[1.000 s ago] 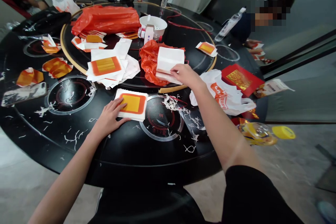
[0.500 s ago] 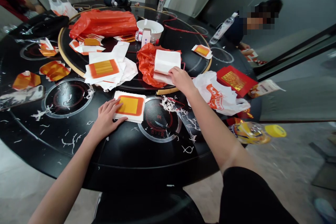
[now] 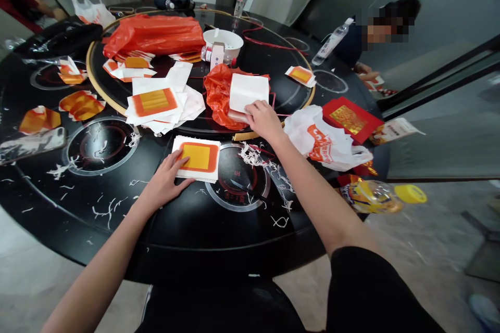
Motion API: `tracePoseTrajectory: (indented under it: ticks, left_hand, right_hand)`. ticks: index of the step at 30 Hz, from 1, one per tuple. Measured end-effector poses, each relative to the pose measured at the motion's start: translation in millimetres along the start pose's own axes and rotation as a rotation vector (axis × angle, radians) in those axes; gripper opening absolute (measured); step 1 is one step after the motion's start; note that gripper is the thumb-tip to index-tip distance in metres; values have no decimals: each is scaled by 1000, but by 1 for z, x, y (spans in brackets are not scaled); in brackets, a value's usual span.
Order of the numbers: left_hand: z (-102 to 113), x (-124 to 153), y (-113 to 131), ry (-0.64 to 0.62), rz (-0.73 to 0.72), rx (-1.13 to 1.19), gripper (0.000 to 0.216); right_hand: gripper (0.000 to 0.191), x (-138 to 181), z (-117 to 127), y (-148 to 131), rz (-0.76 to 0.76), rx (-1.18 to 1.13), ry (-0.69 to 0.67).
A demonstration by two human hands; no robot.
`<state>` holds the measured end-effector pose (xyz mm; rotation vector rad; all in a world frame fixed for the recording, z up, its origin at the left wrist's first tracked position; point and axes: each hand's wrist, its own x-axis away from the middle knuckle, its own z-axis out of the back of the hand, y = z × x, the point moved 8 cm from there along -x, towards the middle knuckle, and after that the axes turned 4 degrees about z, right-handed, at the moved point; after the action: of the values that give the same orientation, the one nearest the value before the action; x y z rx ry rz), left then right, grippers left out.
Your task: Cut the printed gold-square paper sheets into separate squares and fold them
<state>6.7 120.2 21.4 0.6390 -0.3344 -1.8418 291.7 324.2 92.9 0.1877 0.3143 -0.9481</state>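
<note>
My left hand [image 3: 166, 180] lies with its fingertips on the lower left edge of a white paper stack [image 3: 197, 157], which has an orange-bordered yellow square printed on top. My right hand [image 3: 263, 120] is at the lower edge of a thicker white paper stack [image 3: 249, 92], its fingers against the sheets. That stack rests on a crumpled orange plastic bag [image 3: 221, 99]. Another pile of printed white sheets [image 3: 154, 101] lies further left, apart from both hands.
The round black table [image 3: 187, 234] has hob rings and white paper shreds. Its turntable's wooden rim [image 3: 89, 70] carries a large orange bag [image 3: 154, 35] and a white bowl [image 3: 222, 41]. To the right lie a white plastic bag [image 3: 326, 140] and a red packet [image 3: 349, 119]. A seated person [image 3: 347, 47] is beyond.
My left hand has shifted the printed stack slightly right and turned it a little. My right hand has moved slightly left along the thicker stack. The view has tilted and moved slightly.
</note>
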Motion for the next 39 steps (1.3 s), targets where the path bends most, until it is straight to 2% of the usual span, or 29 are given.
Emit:
tracePoseTrajectory:
  ticks: [6, 14, 21, 26, 30, 34, 39]
  left_hand:
    - [-7, -1, 10, -45, -25, 19, 52]
    - [-16, -1, 23, -115, -112, -9, 54]
    - [-20, 2, 24, -123, -128, -139, 55]
    - [-20, 3, 22, -128, -113, -156, 56]
    - [-20, 2, 21, -140, -120, -144, 57]
    - [-18, 1, 21, -143, -125, -139, 56]
    - [-18, 1, 20, -144, -122, -135, 56]
  right_hand:
    - [41, -1, -5, 4, -97, 9, 26]
    - [42, 17, 22, 3, -199, 46, 210]
    - [32, 13, 5, -9, -157, 11, 75]
    - [30, 17, 7, -17, -56, -121, 72]
    - [27, 18, 8, -19, 27, -245, 15]
    - [25, 15, 6, -15, 32, -252, -44]
    - [25, 12, 6, -12, 14, -277, -31]
